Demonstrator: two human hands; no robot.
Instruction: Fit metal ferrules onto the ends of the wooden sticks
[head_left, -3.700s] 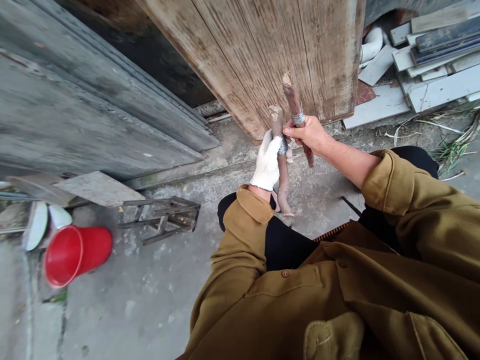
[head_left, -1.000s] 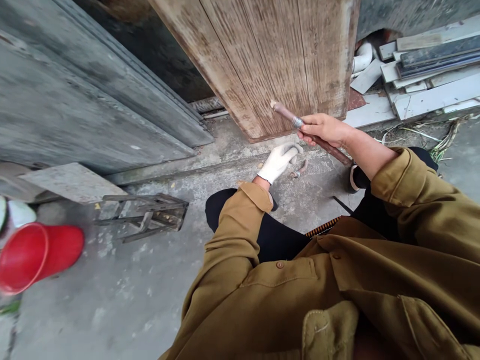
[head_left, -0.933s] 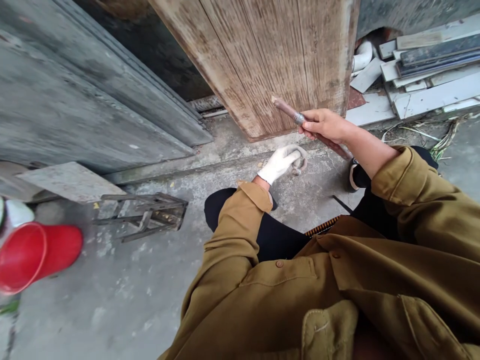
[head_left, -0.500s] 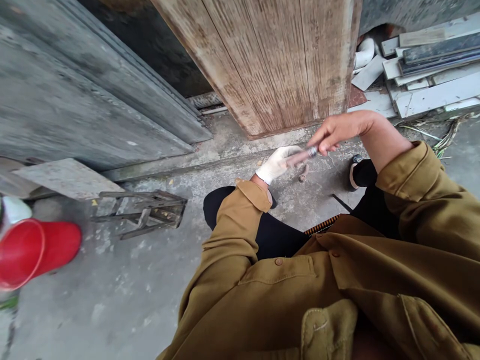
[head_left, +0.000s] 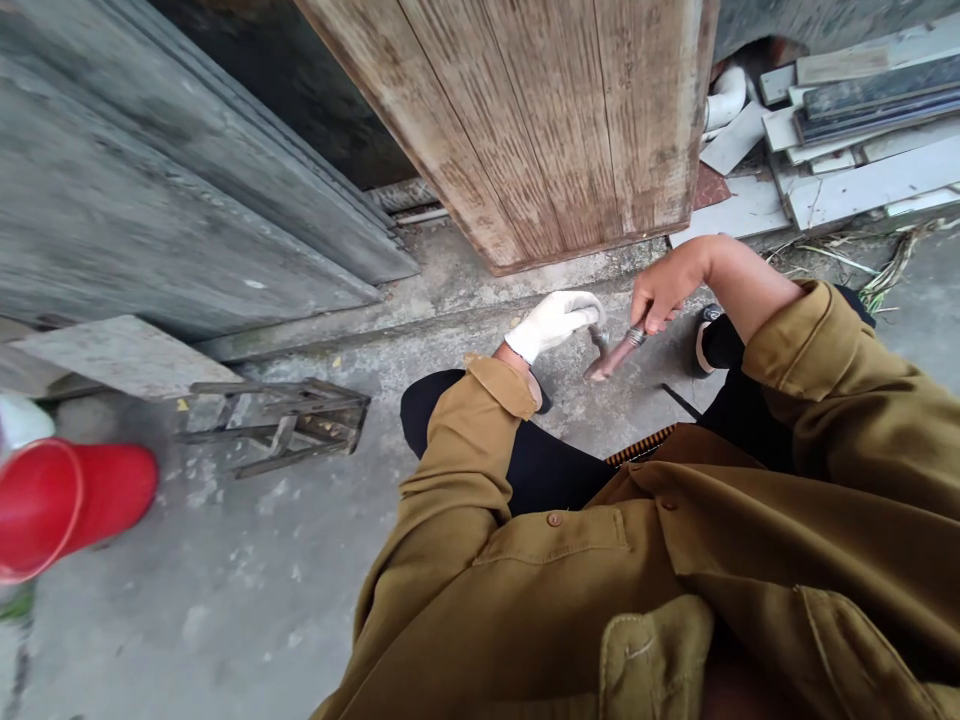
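Over the concrete ground (head_left: 247, 600), near the lower edge of a wooden panel (head_left: 540, 130), the bare right hand (head_left: 660, 295) is holding a brown stick (head_left: 616, 358), its fingers wrapping closely around it beside a silvery wire band (head_left: 637, 336). The stick's free end is slanting down toward the left hand's side. The white-gloved left hand (head_left: 551, 325) is curling its fingers partway, just beside a smaller greyish piece (head_left: 599, 337) (whether it is gripping that piece, I cannot tell). Off to the left, a red bucket (head_left: 120, 485) is lying near a small wooden frame (head_left: 285, 437); flat boards (head_left: 877, 185) are lying piled at the right.
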